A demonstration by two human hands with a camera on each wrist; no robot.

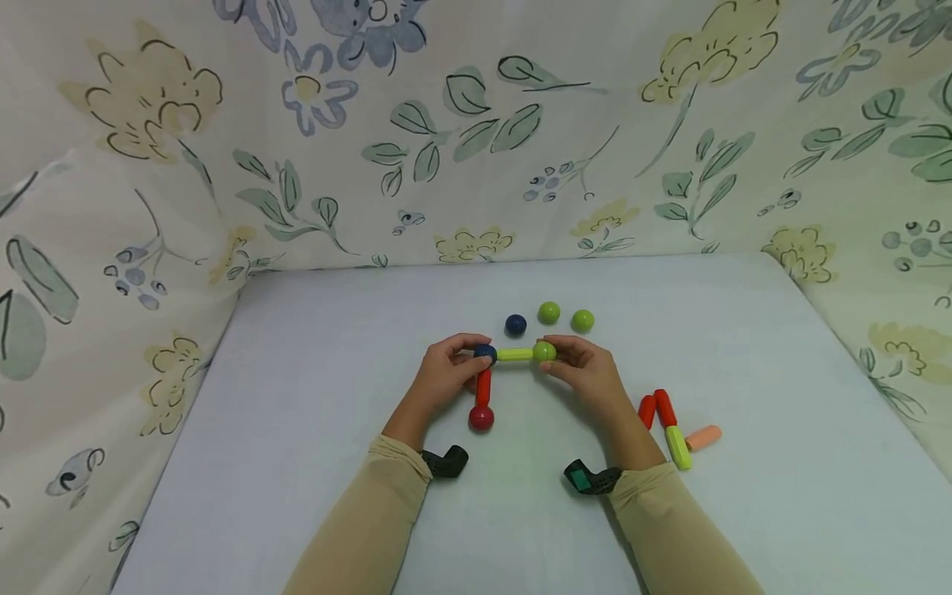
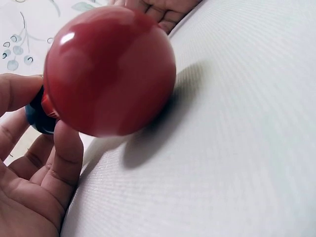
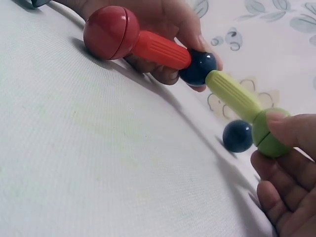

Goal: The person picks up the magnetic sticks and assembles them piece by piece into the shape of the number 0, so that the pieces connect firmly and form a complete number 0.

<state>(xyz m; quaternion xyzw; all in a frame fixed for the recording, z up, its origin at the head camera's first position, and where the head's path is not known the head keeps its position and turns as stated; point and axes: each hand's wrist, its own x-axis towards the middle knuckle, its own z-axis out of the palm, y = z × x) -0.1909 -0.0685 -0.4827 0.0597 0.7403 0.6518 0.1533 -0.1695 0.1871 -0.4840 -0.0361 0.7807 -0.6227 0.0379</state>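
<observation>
hands (image 1: 441, 373) pinch blue ball (image 1: 487, 352) and green ball (image 1: 543, 351), yellow rod (image 1: 515, 354) between.

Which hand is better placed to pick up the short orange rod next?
Probably the right hand: the short orange rod lies nearer it, though it must first release the glossy green ball. The left hand is farther, pinching the glossy dark-blue ball.

Soft, even light brightens the counter (image 1: 297, 372) in the head view. In the left wrist view, white glare sits at ten o'clock on the slightly blurred red ball (image 2: 111, 74), its diffuse shadow falling toward four o'clock.
</observation>
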